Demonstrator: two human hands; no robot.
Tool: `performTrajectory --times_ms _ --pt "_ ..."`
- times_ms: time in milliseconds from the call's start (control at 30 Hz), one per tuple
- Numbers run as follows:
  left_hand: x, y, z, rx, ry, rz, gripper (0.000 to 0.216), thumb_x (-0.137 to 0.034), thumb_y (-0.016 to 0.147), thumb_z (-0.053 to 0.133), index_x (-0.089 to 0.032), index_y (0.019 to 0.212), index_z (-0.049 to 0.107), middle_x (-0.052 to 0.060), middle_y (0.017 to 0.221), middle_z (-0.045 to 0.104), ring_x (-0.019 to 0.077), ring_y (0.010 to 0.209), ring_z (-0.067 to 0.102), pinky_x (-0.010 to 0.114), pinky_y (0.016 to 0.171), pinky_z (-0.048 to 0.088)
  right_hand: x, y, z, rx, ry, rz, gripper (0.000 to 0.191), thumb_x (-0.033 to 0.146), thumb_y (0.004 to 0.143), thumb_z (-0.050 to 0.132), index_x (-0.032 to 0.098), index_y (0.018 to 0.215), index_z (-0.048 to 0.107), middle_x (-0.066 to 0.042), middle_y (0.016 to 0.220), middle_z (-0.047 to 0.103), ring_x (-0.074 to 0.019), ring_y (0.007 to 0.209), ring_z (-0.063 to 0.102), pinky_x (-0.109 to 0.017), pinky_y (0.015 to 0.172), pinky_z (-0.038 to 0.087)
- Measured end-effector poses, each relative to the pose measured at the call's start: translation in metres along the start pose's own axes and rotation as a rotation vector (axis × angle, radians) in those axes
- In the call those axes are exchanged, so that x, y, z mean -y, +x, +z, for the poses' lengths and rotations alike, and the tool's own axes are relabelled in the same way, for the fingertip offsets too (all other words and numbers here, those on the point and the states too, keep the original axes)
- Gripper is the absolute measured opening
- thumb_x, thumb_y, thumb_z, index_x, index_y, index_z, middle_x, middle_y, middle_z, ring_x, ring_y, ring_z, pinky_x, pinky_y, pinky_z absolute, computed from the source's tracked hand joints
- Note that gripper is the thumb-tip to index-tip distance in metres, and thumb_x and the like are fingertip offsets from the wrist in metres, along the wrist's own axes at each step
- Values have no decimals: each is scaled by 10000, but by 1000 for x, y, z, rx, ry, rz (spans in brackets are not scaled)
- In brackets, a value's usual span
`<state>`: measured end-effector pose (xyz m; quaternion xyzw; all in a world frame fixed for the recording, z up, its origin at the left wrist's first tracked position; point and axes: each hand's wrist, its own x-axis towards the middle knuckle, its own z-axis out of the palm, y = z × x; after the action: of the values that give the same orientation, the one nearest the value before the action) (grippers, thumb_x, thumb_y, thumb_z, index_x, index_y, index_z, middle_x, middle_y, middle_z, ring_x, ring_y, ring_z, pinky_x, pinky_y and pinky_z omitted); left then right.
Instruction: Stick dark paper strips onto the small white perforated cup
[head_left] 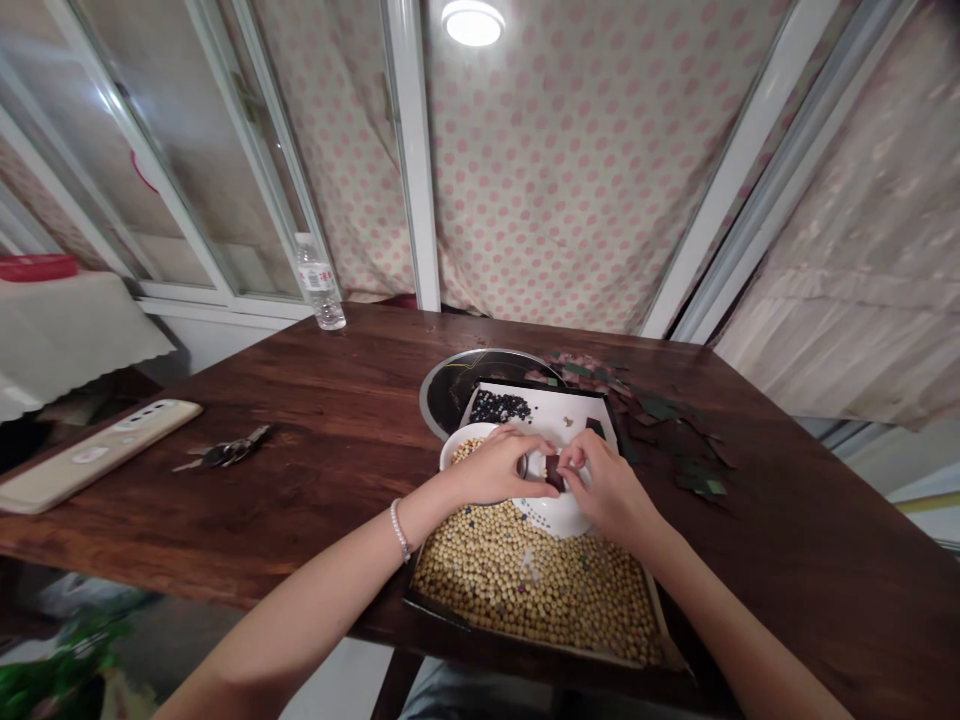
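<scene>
Both of my hands meet over a shallow black-edged tray. My left hand, with a beaded bracelet at the wrist, curls its fingers and thumb around a small dark brown piece. At the same piece, the fingertips of my right hand are pinched together. Beneath the hands sits a white dish, partly covered by them. A white bowl with light beads shows behind my left hand. Many tan beads fill the near part of the tray; small black beads lie at its far left.
A round dark plate lies behind the tray. Dark brown and green scraps are scattered to the right. Keys, a phone and a water bottle are on the wooden table at the left.
</scene>
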<state>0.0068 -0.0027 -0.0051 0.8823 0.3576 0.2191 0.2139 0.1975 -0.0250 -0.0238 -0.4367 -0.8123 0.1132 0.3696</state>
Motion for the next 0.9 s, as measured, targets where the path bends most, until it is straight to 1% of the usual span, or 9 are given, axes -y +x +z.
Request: performTrajectory --times_ms 133,267,367,433,600,700,767,833,900 --pt "0 0 0 15 -3 -2 399 -469 722 700 -230 1029 612 13 984 667 219 940 570 431 997 317 3 2 1 6 18 10 189 122 773 451 244 761 307 -23 751 552 -210 778 545 -295 644 413" --pt "1 0 0 15 -11 10 401 -467 731 692 -235 1043 595 8 1002 666 217 956 575 438 1030 288 3 3 0 69 104 18 212 127 759 474 243 735 298 -6 736 563 -183 720 533 -287 645 409" --pt "2 0 0 21 -17 24 388 -455 735 693 -235 1038 593 1 1000 672 216 970 578 448 1068 239 1 4 0 32 90 42 169 129 753 470 239 737 342 -14 755 562 -184 723 524 -291 637 402" --pt "2 0 0 18 -25 20 379 -452 732 697 -233 1025 596 6 1026 671 224 1005 570 449 1071 234 0 4 0 18 91 40 171 120 748 466 238 728 344 -18 748 565 -190 734 520 -292 636 397" --pt "1 -1 -1 8 -37 3 409 -453 720 711 -223 1039 599 21 1079 670 235 1044 561 448 1064 241 -3 4 -1 54 108 6 191 98 751 472 237 733 344 -9 737 537 -190 753 518 -287 657 397" --pt "0 -1 -2 22 -33 23 396 -438 721 713 -225 1036 603 12 1046 679 226 1015 573 438 1056 253 -5 4 2 22 83 3 179 76 755 453 234 743 370 -13 742 530 -198 764 513 -297 673 397" --pt "0 -1 -3 21 -32 14 363 -432 720 715 -225 999 611 4 1010 684 221 996 579 440 1052 260 -5 4 5 39 101 -11 185 71 760 453 234 729 369 -11 727 529 -194 743 514 -291 657 396" --pt "-1 -1 -4 15 -45 -1 357 -423 719 720 -224 993 606 1 1032 681 218 1009 577 454 1072 227 -4 4 8 60 142 -10 191 78 760 475 232 723 368 -8 727 534 -184 719 518 -278 629 394" --pt "-1 -1 -4 20 -61 -5 365 -417 717 723 -222 999 600 10 1082 668 220 1019 575 472 1080 209 -3 5 9 38 156 11 190 72 754 481 230 729 378 -8 734 540 -181 724 522 -275 626 395"
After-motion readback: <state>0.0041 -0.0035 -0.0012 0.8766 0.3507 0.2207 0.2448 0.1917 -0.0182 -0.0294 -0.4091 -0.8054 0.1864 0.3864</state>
